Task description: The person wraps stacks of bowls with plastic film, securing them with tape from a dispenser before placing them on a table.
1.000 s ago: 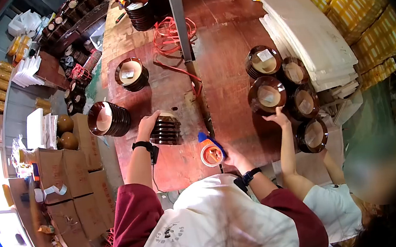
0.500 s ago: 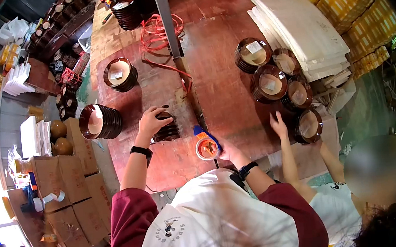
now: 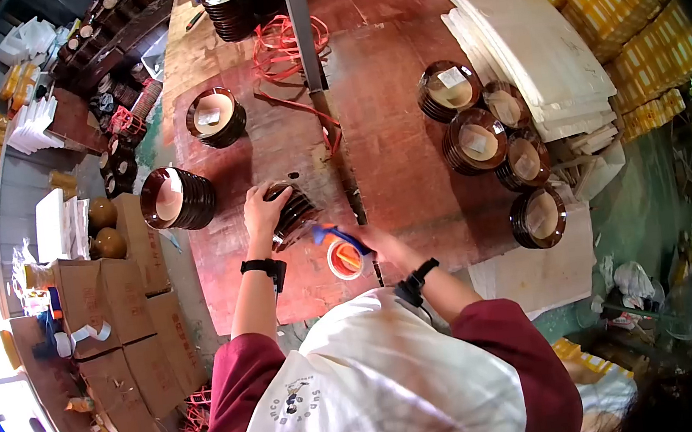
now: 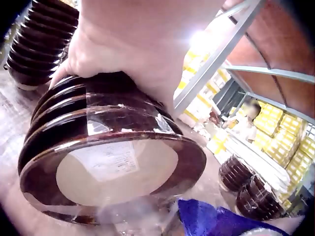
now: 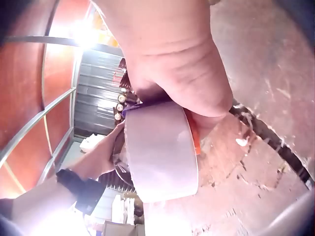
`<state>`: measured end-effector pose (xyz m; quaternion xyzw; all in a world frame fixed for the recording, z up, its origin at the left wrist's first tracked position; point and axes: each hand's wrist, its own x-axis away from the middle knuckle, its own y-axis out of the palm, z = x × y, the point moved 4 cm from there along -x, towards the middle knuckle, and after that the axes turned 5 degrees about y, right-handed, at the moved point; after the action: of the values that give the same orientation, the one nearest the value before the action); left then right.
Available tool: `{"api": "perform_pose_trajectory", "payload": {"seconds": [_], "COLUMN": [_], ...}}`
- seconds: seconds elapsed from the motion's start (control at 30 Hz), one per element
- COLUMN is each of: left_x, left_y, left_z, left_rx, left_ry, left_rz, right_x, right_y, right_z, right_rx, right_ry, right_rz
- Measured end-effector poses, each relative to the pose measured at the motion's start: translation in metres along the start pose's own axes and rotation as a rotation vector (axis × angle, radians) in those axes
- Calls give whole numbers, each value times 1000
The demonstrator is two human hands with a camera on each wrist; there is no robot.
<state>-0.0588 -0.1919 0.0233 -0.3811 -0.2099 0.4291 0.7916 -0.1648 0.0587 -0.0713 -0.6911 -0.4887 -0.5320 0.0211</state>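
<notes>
My left hand (image 3: 262, 217) grips a stack of dark brown bowls (image 3: 296, 213) from above; the stack lies tipped on the table. In the left wrist view, its end bowl (image 4: 37, 191) shows a pale inside with a printed paper label (image 4: 115, 160), and clear tape (image 4: 97, 120) crosses the rims. My right hand (image 3: 384, 247) holds a blue and orange tape dispenser (image 3: 355, 239), its blue tip right at the stack's near end. In the right wrist view, the wide tape roll (image 5: 162, 152) sits below my right palm.
Two bowl stacks (image 3: 178, 198) (image 3: 215, 118) stand to the left. Several more (image 3: 474, 142) cluster at the right beside white foam sheets (image 3: 530, 33). A metal post (image 3: 301, 29) rises from the red table (image 3: 397, 65), with tangled red strapping (image 3: 280, 48) beside it. Cardboard boxes (image 3: 132, 326) are stacked at left.
The stack has turned from lying straight to a slant under my left hand. The dispenser has moved left to the stack. The other person's arms have left the table's right side.
</notes>
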Motion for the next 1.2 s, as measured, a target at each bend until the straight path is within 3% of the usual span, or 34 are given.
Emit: {"api": "perform_pose_trajectory", "payload": {"seconds": [0.1,0.2,0.23,0.3,0.37,0.43,0.47,0.6,0.7,0.87,0.97,1.07,1.17,1.2], "left_x": [8,5,10,14,12,28,34,40,37,37,37,34,27,26], "left_y": [-1,-1,0,6,16,13,8,33,66,70,72,65,25,21], "left_z": [1,13,16,18,18,51,73,90,70,73,69,70,93,90], "left_rx": [-29,-131,-208,-387,-395,-482,-579,-917,-1144,-1042,-1067,-954,-756,-741], "left_ry": [-10,-9,47,189,328,377,302,330,379,281,251,220,142,140], "left_rz": [2,8,78,196,37,-122,-222,-185,22,-64,-110,-222,-490,-489], "right_x": [-6,-33,-43,-42,-50,-27,-1,1,12,40,35,42,51,53], "right_y": [42,68,72,66,39,23,21,-23,-33,-45,-66,-76,-80,-82], "right_z": [-9,8,12,11,15,6,-5,18,37,42,47,50,50,52], "right_rx": [1125,727,815,645,550,393,401,395,366,128,142,109,68,53], "right_ry": [-62,-339,-233,-195,-261,-114,-58,-36,3,10,-21,-57,-66,-74], "right_rz": [36,-72,-55,-164,-101,-76,-32,60,83,96,110,124,133,128]}}
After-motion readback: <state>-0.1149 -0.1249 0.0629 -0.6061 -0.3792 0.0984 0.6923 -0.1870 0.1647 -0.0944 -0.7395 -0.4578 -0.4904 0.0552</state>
